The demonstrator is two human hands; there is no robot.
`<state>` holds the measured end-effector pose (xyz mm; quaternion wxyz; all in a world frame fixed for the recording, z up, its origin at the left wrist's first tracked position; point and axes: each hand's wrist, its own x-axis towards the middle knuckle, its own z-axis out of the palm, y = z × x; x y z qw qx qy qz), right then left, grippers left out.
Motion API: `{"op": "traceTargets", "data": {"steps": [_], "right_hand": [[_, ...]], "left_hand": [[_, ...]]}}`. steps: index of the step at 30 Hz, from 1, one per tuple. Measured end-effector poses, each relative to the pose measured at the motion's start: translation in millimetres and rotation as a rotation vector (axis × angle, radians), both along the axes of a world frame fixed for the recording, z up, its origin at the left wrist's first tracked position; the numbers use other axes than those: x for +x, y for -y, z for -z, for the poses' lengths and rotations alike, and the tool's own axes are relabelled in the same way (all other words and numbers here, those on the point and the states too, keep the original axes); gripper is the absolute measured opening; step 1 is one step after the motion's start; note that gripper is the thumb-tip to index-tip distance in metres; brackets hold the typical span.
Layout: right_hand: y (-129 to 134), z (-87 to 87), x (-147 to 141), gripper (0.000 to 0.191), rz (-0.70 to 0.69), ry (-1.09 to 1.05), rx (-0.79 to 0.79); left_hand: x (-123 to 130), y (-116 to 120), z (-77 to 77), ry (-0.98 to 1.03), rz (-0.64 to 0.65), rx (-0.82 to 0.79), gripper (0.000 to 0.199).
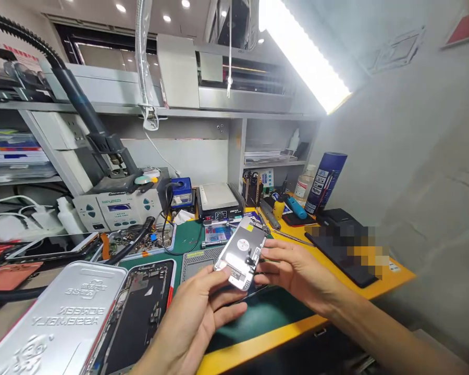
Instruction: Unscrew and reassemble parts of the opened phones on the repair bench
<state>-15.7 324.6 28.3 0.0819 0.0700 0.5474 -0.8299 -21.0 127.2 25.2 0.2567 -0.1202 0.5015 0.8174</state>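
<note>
Tilted above the green work mat (273, 307), a phone screen assembly (240, 245) is held between my two hands, its metal backing plate and round white sticker facing me. My left hand (203, 307) grips its lower left corner, thumb on top and fingers beneath. My right hand (293, 265) holds its right edge, with fingertips at the side and below. The front glass faces away and is hidden. Behind the screen assembly lies a grey perforated holder (197, 263), partly covered by my left hand.
At left lie a silver embossed tin lid (58, 317) and an opened phone housing (140, 312). Behind are a rework station (121, 208), a tray of small parts (136, 242) and a heating plate (219, 200). A yellow bottle (279, 209) and black tablet-like slab (340, 260) stand right.
</note>
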Motion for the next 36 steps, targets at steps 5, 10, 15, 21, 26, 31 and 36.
{"op": "traceTargets", "data": {"steps": [5,10,15,21,26,31,36], "right_hand": [[-10,6.0,6,0.017,0.045,0.016,0.044],[-37,7.8,10,0.017,0.048,0.042,0.096],[-93,6.2,1,0.014,0.036,0.101,0.205],[-115,17.8,-22,0.008,-0.086,0.161,0.376],[-105,26.7,-38,0.012,-0.169,0.187,0.466],[-91,25.1,-45,0.013,-0.189,0.191,0.554],[-78,22.9,-49,0.016,-0.192,0.201,0.644]], "left_hand": [[12,-27,7.6,-0.022,0.03,-0.072,0.013],[23,-34,4.9,-0.093,0.156,-0.168,0.032],[5,5,-0.8,-0.832,0.344,-1.095,0.051],[-24,13,5.8,-1.118,0.601,-1.404,0.066],[-26,7,8.3,-1.134,0.615,-1.42,0.072],[-23,22,8.2,-1.132,0.527,-1.438,0.076],[-18,44,17.5,-1.193,0.35,-1.445,0.073]]}}
